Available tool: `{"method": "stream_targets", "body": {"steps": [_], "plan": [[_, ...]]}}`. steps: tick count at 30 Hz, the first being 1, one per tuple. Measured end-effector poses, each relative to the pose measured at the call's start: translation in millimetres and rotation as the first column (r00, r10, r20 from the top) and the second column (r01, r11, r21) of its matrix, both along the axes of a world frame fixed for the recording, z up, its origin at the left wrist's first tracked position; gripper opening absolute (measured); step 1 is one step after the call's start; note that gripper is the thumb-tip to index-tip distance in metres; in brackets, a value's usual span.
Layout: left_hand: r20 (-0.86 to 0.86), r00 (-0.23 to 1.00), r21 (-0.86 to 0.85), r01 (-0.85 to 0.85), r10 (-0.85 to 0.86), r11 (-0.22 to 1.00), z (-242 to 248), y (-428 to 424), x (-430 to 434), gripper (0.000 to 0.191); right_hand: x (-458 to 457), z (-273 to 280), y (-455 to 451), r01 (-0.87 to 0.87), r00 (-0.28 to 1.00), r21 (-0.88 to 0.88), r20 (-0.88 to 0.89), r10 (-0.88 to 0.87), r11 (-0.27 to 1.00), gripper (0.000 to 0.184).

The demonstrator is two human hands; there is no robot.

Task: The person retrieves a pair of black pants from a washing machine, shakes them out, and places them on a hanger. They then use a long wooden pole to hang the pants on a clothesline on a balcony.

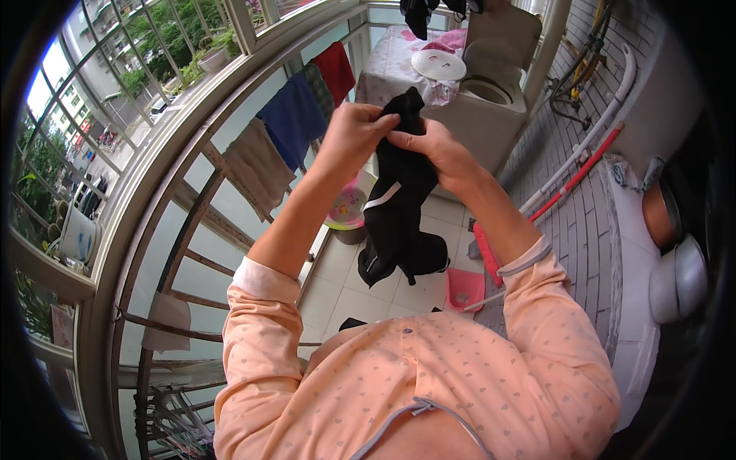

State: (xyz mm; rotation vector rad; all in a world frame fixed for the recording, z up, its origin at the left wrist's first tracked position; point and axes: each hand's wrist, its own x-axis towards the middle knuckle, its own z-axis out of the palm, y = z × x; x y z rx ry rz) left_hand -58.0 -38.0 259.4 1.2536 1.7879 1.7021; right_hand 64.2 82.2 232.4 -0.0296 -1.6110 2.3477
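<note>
A black garment with a white stripe (405,184) hangs down from both hands over the tiled floor. My left hand (362,129) pinches its bunched upper part from the left. From the right, my right hand (431,144) grips the same part, its thumb close to the left one. The top end of the cloth sticks up above the fingers, while the lower end hangs in loose folds. Behind the garment, to the left, a basin with a colourful pattern (347,204) shows partly. Beyond the hands stands a washing machine (489,118) with a raised lid and an open round tub.
Cloths, among them a blue towel (294,118), hang on the rack at left. A white perforated disc (439,64) lies on a flowered cover. A pink dustpan (464,288) and a red-and-white pole (575,172) are at right. Metal pots (690,276) stand at the right edge.
</note>
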Motion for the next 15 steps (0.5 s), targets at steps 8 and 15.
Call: {"method": "stream_targets", "body": {"steps": [8, 15], "plan": [[-0.615, 0.766, -0.097, -0.309, 0.187, 0.946, 15, -32, -57, 0.014, 26, 34, 93, 0.398, 0.851, 0.874, -0.238, -0.468, 0.279, 0.009], [-0.359, 0.925, -0.076, -0.163, 0.126, 0.984, 27, -32, -59, 0.017, 31, 59, 86, 0.162, 0.895, 0.804, 0.124, -0.428, 0.572, 0.012]]}}
